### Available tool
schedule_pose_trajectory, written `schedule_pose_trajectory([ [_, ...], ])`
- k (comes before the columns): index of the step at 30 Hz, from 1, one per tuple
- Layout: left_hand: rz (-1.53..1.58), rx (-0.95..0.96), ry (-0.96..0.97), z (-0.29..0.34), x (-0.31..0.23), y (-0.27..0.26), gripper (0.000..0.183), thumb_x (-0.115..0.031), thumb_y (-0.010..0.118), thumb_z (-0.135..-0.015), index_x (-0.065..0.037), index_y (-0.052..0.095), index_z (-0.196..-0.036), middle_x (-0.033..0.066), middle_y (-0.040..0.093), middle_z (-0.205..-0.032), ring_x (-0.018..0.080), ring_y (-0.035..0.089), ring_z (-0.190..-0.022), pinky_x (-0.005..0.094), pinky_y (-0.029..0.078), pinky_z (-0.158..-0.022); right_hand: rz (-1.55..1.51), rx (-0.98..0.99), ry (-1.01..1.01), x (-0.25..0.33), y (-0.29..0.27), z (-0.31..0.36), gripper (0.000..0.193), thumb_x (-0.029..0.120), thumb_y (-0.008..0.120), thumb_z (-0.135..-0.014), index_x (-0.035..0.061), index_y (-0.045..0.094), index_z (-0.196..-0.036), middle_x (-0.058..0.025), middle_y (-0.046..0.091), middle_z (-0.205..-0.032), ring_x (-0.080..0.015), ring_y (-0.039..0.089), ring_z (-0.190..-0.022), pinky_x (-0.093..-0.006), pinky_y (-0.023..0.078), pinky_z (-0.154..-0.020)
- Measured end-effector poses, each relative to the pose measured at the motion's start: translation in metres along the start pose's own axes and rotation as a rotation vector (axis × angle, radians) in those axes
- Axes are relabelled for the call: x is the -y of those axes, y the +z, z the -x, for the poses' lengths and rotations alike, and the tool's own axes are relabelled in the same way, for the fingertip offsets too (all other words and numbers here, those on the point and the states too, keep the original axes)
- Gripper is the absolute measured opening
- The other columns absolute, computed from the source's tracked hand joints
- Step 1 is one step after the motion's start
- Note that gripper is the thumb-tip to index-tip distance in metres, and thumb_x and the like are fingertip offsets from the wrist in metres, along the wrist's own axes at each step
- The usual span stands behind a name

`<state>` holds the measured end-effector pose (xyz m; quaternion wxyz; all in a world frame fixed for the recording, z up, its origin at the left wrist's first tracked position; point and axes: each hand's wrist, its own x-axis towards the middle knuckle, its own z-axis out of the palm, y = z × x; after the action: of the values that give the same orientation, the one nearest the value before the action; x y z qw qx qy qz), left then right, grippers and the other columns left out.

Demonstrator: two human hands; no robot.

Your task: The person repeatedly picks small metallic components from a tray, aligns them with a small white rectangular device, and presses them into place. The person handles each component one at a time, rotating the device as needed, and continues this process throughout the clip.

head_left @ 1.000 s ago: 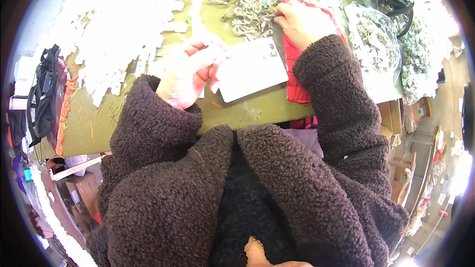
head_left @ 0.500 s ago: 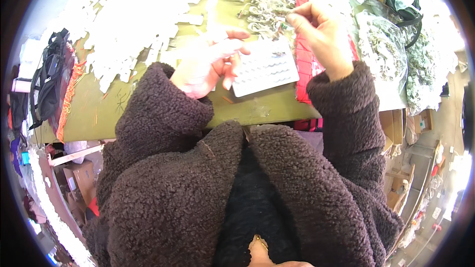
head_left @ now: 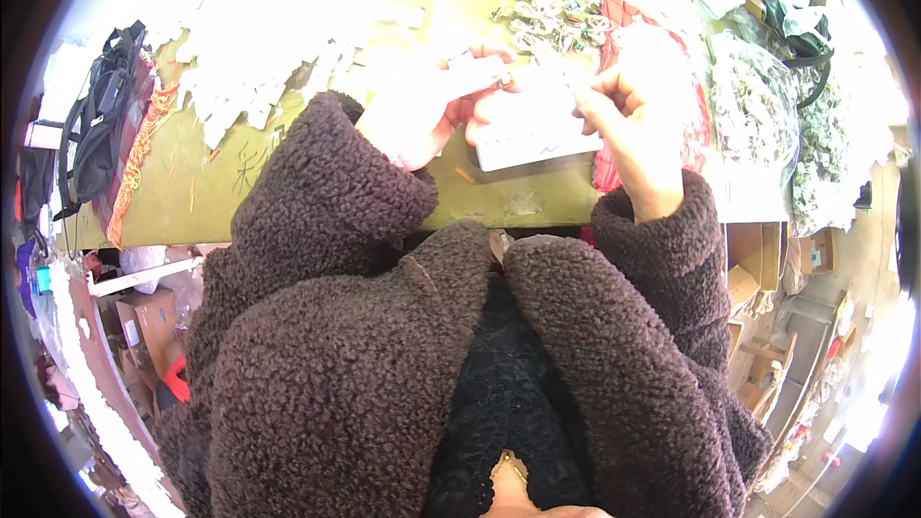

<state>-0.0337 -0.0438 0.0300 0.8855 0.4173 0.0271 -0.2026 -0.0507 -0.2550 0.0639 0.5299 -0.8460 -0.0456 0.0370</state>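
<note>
An olive-green bench (head_left: 537, 203) spans the upper half of the frame, below which a person's brown fleecy jacket (head_left: 336, 355) fills the middle. A broad spread of white pieces (head_left: 259, 38), washed out by glare, covers the bench at upper left. At upper right lies a clear bag (head_left: 753, 115) of pale contents; a black bag (head_left: 101, 125) sits at the left edge. Bundled cords (head_left: 556, 10) lie at upper centre, beside a red cloth (head_left: 606, 168) that runs down behind the right hand (head_left: 638, 110). The white board (head_left: 537, 144) rests flat on the bench just above the frame's centre, between the hands. The right hand's thumb and forefinger draw together near its right side; the left hand (head_left: 432, 105) curls its fingers over its left side. Glare hides whether either hand grasps anything. A tiny orange scrap (head_left: 464, 175) lies just left of the board.
</note>
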Motion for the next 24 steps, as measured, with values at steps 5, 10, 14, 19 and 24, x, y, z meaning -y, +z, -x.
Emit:
schedule_pose_trajectory([
  [5,-0.164,0.135,0.009,0.001,-0.001,0.000,0.024,-0.012,0.060,-0.089,0.000,0.055,-0.108,0.0102,0.063,-0.092,0.0114,0.059,-0.063,0.0206,0.048,-0.045,0.461,-0.130,-0.617,0.013,-0.001,0.011,0.036,0.004,0.066,-0.076,0.0022,0.056,-0.111,-0.0104,0.060,-0.109,-0.0233,0.057,-0.099,-0.0344,0.045,-0.084],
  [10,-0.229,0.208,0.062,0.002,0.002,0.000,0.022,-0.015,0.061,-0.088,0.002,0.058,-0.102,0.0065,0.062,-0.078,0.0094,0.057,-0.057,0.0207,0.046,-0.046,0.551,0.004,-0.896,0.019,0.021,0.001,0.049,0.002,0.070,-0.070,0.0047,0.055,-0.117,-0.0124,0.061,-0.101,-0.0282,0.058,-0.094,-0.0364,0.046,-0.081],
  [14,-0.256,0.186,0.067,0.005,0.003,0.002,0.023,-0.018,0.058,-0.090,0.003,0.058,-0.099,0.0062,0.060,-0.069,0.0100,0.055,-0.052,0.0210,0.045,-0.044,0.528,-0.085,-0.944,0.010,0.032,-0.007,0.040,0.007,0.067,-0.075,0.0050,0.057,-0.114,-0.0098,0.063,-0.088,-0.0244,0.062,-0.080,-0.0337,0.049,-0.070],
  [19,-0.436,0.151,0.074,0.008,-0.004,0.004,0.019,-0.015,0.058,-0.090,0.003,0.058,-0.095,0.0075,0.059,-0.062,0.0124,0.056,-0.048,0.0219,0.045,-0.043,0.436,-0.053,-0.734,0.001,0.030,-0.004,0.033,0.007,0.063,-0.081,0.0076,0.059,-0.114,-0.0098,0.064,-0.090,-0.0248,0.062,-0.082,-0.0320,0.049,-0.070],
  [24,-0.573,0.159,0.026,0.009,-0.012,0.003,0.015,-0.010,0.059,-0.088,0.005,0.059,-0.091,0.0091,0.060,-0.059,0.0134,0.057,-0.047,0.0223,0.046,-0.043,0.375,0.045,-0.752,0.001,0.027,-0.001,0.034,0.007,0.064,-0.080,0.0068,0.059,-0.113,-0.0106,0.063,-0.093,-0.0262,0.062,-0.084,-0.0335,0.050,-0.071],
])
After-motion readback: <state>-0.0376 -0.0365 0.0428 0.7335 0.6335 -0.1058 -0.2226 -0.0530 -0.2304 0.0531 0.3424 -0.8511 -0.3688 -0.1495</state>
